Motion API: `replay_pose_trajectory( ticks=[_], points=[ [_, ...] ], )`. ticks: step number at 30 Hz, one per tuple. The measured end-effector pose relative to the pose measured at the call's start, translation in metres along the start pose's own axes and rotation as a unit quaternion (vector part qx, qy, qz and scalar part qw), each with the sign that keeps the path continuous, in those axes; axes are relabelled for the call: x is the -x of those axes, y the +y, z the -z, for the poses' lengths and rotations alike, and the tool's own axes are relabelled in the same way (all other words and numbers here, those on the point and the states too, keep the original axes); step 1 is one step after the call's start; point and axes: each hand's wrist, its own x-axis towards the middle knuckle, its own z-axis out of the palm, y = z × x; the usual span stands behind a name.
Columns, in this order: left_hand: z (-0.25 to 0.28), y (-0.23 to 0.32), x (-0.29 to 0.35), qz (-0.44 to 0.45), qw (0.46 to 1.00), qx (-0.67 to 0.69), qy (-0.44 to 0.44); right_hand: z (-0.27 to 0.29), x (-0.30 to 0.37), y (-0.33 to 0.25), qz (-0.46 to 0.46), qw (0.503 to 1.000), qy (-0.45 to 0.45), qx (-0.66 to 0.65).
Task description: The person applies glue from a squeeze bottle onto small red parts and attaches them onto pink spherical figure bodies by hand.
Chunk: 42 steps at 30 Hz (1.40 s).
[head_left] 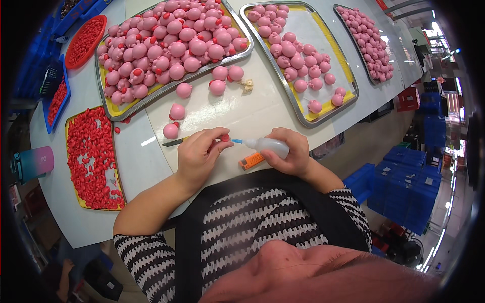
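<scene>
My left hand (197,154) pinches a small red piece (225,137) between thumb and fingertips. My right hand (290,151) is wrapped round a translucent squeeze bottle (272,147), held nearly level. Its blue nozzle (236,141) points left, at or very near the red piece; whether they touch I cannot tell. Under the bottle lies an orange object with dark marks (251,160). A thin dark tool (173,143) sticks out left of my left hand. Just beyond that hand stand a pink ball (171,131) and another pink ball (177,111), with red bits beside them.
A metal-rimmed tray (174,85) heaped with pink balls stands beyond my hands. To its right are a partly filled tray (328,116) and a smaller full tray (365,43). Red pieces fill a yellow-edged tray (120,189) and a red basin (103,22). A beige lump (247,86) lies mid-table.
</scene>
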Motion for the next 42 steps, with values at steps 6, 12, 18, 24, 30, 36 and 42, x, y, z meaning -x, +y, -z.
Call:
replay_pose_trajectory(
  ticks=[6, 12, 18, 24, 30, 36, 42],
  points=[
    [-0.002, 0.000, 0.001, -0.061, 0.998, -0.015, 0.011, 0.005, 0.001, -0.002, 0.026, 0.999, -0.013, 0.014],
    [-0.002, 0.000, 0.005, -0.079, 0.997, -0.013, 0.019, 0.004, 0.002, -0.003, 0.073, 0.996, -0.015, 0.054],
    [0.000, 0.007, 0.007, -0.071, 0.997, -0.025, 0.017, 0.008, 0.007, -0.011, 0.016, 1.000, -0.018, 0.017],
    [-0.014, 0.026, 0.003, -0.003, 1.000, 0.007, 0.027, 0.022, 0.016, 0.006, -0.110, 0.991, 0.031, -0.073],
    [-0.045, 0.045, 0.001, 0.034, 0.999, 0.024, 0.013, 0.040, 0.012, 0.027, -0.173, 0.974, 0.004, -0.146],
    [-0.050, 0.051, -0.002, 0.050, 0.998, 0.042, 0.008, 0.061, 0.010, 0.016, -0.097, 0.990, 0.099, -0.023],
    [-0.038, 0.044, 0.001, 0.056, 0.997, 0.051, 0.000, 0.129, 0.013, 0.021, -0.059, 0.944, 0.038, 0.323]
  ],
)
